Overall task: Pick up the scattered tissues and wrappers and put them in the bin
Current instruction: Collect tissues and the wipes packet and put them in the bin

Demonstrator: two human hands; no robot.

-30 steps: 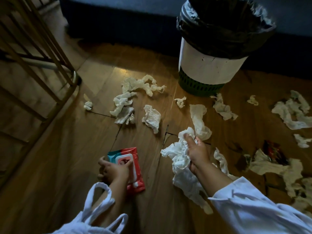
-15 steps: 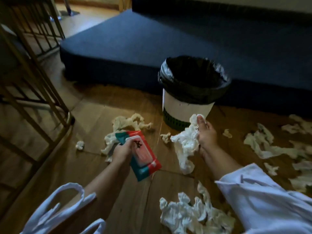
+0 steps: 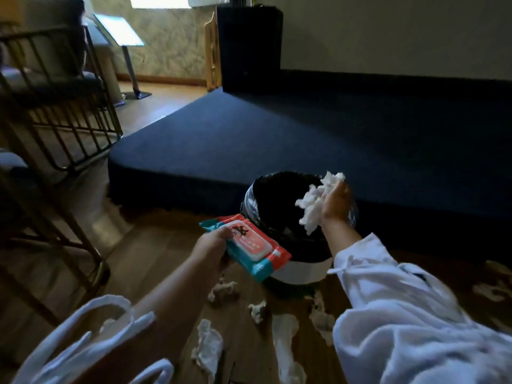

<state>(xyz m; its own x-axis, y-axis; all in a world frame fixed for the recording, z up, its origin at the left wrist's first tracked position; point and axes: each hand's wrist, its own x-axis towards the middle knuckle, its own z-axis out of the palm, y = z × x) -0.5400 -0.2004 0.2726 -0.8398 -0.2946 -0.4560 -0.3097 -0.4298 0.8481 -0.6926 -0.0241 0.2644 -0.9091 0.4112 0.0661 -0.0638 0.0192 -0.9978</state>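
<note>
The bin (image 3: 250, 195) stands open-mouthed, likely so both loads can drop in: the left hand (image 3: 213, 242) grips the wipes pack (image 3: 249, 248) beside its rim, and the right hand (image 3: 336, 202) clutches a tissue wad (image 3: 315, 206) over it. More tissues (image 3: 207, 347) litter the floor (image 3: 155, 259).

Before me, a dark blue platform (image 3: 304, 139) on the wooden floor (image 3: 155, 259).
A black box (image 3: 249, 48) stands at its far left corner; metal chairs (image 3: 69, 112) stand on the floor near its left edge.
</note>
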